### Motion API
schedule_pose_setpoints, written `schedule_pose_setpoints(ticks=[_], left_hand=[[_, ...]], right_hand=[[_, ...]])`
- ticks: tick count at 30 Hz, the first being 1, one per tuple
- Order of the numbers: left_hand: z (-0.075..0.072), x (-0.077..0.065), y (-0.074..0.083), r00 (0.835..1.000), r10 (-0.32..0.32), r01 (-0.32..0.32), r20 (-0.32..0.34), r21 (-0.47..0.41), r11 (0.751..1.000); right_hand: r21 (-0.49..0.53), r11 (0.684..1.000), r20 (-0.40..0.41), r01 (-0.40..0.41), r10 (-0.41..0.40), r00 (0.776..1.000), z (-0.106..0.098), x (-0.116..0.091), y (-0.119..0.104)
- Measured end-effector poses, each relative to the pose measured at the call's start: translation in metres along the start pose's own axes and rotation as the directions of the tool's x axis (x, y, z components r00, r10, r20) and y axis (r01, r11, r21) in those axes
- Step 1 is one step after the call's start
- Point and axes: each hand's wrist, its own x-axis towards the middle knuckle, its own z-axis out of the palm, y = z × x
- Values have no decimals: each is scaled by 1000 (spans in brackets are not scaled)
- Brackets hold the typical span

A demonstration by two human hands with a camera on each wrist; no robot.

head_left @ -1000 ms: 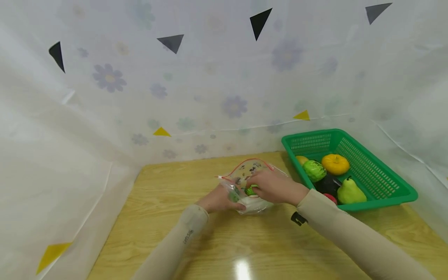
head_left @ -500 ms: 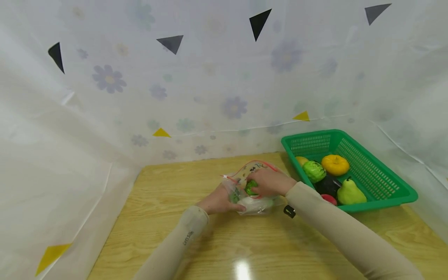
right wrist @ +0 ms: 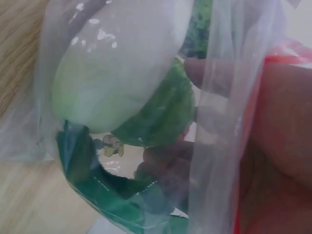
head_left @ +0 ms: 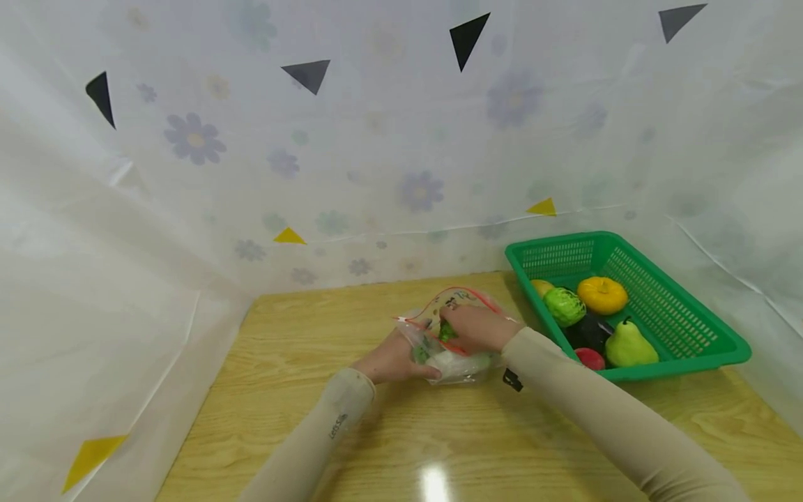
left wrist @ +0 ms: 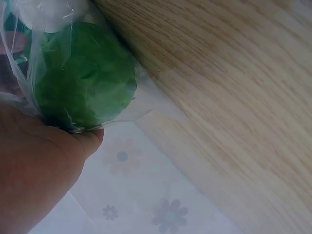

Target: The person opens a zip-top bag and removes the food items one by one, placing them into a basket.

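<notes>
A clear zip bag [head_left: 461, 378] with a red seal lies on the wooden table, its mouth spread. My left hand [head_left: 390, 359] grips the bag's left side, thumb along the front. My right hand [head_left: 479, 328] reaches into the mouth with curled fingers, holding a bright green textured vegetable [head_left: 447, 331] that the hand partly hides. Inside the bag is a white radish [right wrist: 119, 68] with dark green leaves [right wrist: 97, 185]. A round green piece [left wrist: 85, 75] fills the bag's corner in the left wrist view. The right fingers [right wrist: 209, 73] show through the plastic.
To the right stands a green plastic basket [head_left: 684, 307] holding a yellow pumpkin [head_left: 602, 295], a green pear [head_left: 630, 345], a leafy green ball [head_left: 564, 307], a dark eggplant [head_left: 590, 331] and a red piece [head_left: 590, 359]. A flowered curtain [head_left: 376, 174] borders the table.
My right hand has moved left and deeper into the bag, so less of the green vegetable shows. The left hand stays on the bag.
</notes>
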Motion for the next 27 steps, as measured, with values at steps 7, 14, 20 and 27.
schedule_pose_setpoints(ticks=[7, 14, 20, 27], left_hand=[[1, 0, 0, 1000, -9, 9, 2, -4, 1000], [2, 0, -2, 1000, -16, 16, 8, 3, 1000], [2, -1, -1, 1000, -11, 11, 5, 20, 1000], [3, 0, -2, 1000, 27, -26, -2, 48, 998]], right_hand=[[-11, 1000, -37, 11, -11, 999, 3, 1, -1], [-30, 999, -61, 19, -21, 998, 6, 2, -1], [-31, 999, -60, 16, -18, 998, 7, 2, 1], [-62, 995, -154, 73, -82, 985, 2, -3, -1]])
